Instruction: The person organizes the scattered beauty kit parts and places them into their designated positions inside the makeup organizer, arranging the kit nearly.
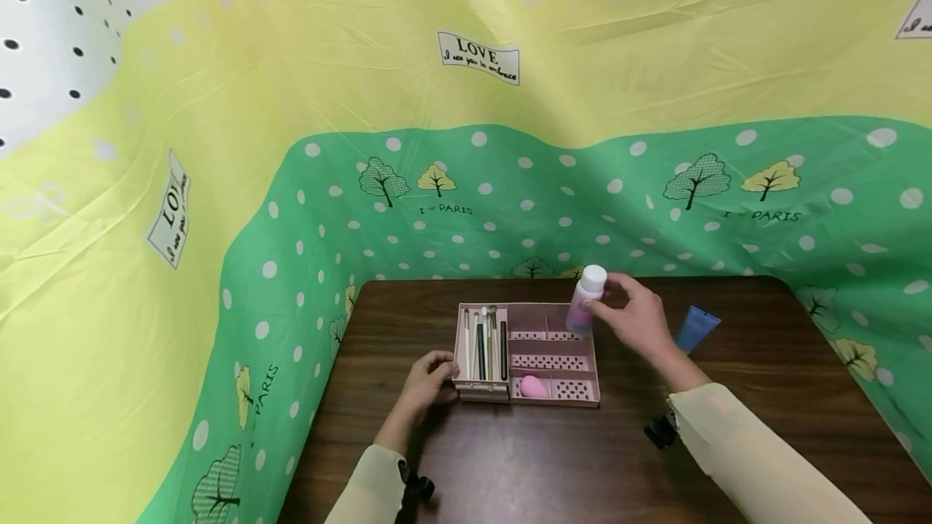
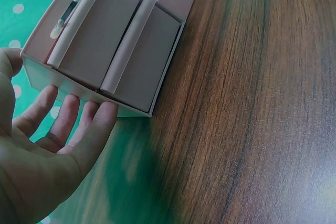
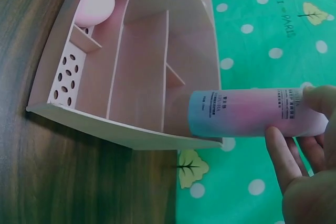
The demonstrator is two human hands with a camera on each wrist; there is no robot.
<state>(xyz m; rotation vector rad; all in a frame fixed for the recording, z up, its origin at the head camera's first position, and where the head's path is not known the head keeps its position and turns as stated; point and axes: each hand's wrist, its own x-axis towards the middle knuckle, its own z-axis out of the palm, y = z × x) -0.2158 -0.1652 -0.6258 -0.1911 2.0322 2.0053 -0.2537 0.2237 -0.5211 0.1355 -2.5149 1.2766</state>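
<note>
A pink-and-blue bottle with a white cap (image 1: 585,297) is gripped between the thumb and fingers of my right hand (image 1: 641,322), slightly tilted over the back right compartment of a pink organizer box (image 1: 553,373). In the right wrist view, the bottle (image 3: 247,112) overlaps the box's back corner, its blue base toward the compartment. My left hand (image 1: 425,385) rests against the organizer's left end, and in the left wrist view its fingertips touch the box wall. Several makeup brushes (image 1: 484,346) lie in the left section. A pink makeup sponge (image 1: 534,386) sits in the front compartment.
A blue tube (image 1: 696,328) stands on the dark wooden table (image 1: 524,459), right of the organizer and beyond my right forearm. A green and yellow patterned cloth (image 1: 510,184) hangs behind the table and along its sides.
</note>
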